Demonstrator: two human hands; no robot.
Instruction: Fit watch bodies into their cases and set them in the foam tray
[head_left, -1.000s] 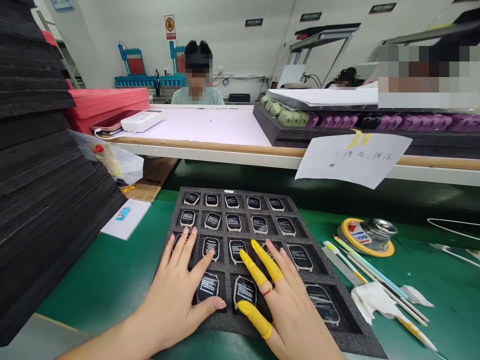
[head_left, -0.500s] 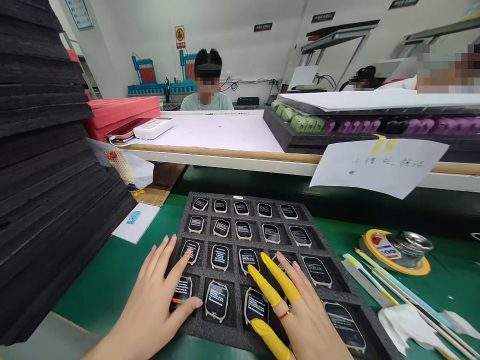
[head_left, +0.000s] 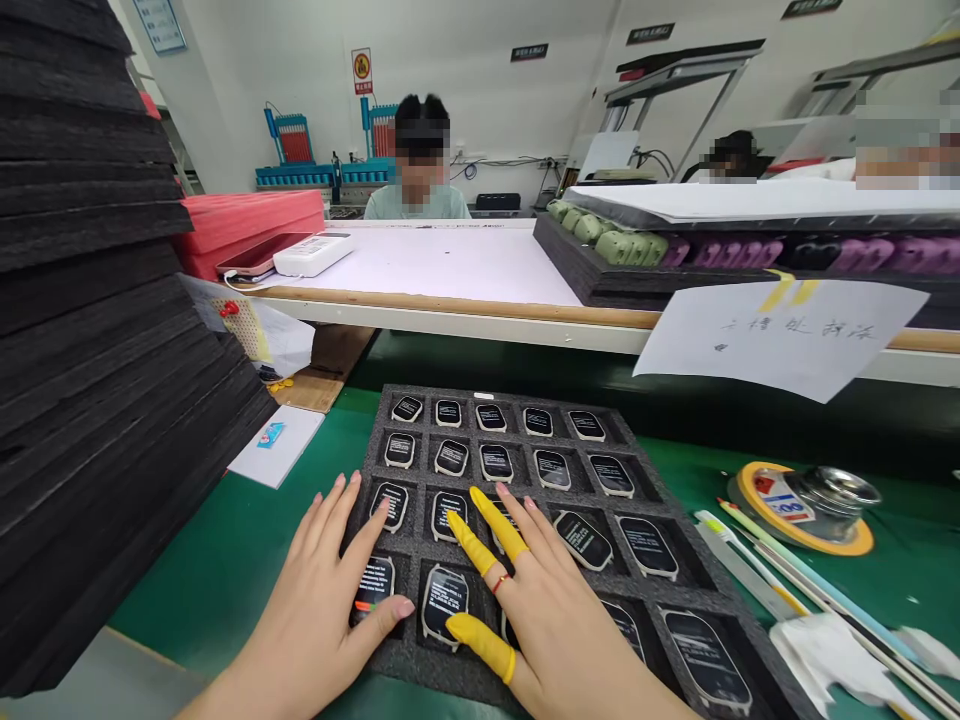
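Your left hand (head_left: 307,590) is spread wide over the near left corner of the foam tray (head_left: 435,672), index fingertip on one of the watch faces (head_left: 395,515). Your right hand (head_left: 555,610), also open, reaches over the tray's middle, yellow covers on its thumb and two fingers; its thumb tip is at the edge of a front-row watch (head_left: 445,590). The watches sit in the tray's compartments, and your hands hide some of them.

Left of the tray, a tall black foam stack (head_left: 90,400) crowds your left side, with a white card (head_left: 277,458) between them. Beyond the tray, a raised shelf (head_left: 450,312) crosses in front of you, and a paper note (head_left: 780,345) hangs from its edge. Right of the tray lie a yellow-rimmed roll (head_left: 859,530), slender tools (head_left: 836,590) and a crumpled white tissue (head_left: 814,650) on the green surface (head_left: 180,600). Across the shelf is a person (head_left: 418,200).
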